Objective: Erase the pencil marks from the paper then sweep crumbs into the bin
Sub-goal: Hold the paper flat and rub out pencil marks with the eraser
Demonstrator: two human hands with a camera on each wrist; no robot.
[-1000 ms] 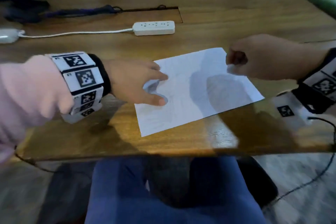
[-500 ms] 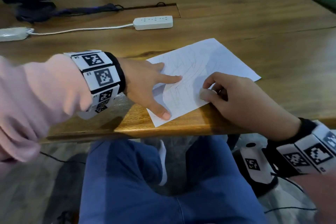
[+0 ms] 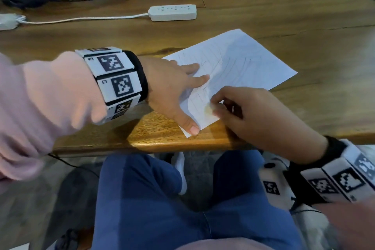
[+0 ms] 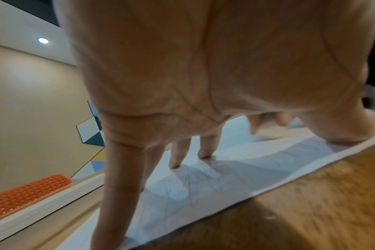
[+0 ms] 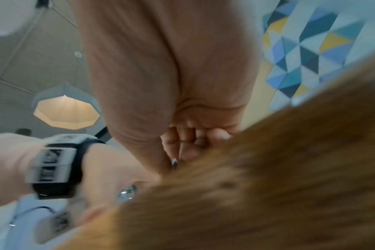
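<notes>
Your right hand [image 3: 253, 115] just dropped onto the paper [image 3: 239, 63], pinching an eraser [image 3: 209, 109], so rubbing's starting; left hand [image 3: 170, 91] fingers spread, pinning it.

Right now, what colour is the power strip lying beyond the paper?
White, with a white cord; the rectangular plastic power strip shows best in the head view.

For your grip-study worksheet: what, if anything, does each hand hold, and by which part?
The right hand pinches a small pale eraser at its fingertips; which part is gripped cannot be told. The left hand holds nothing; its spread fingers press the paper flat.
</notes>
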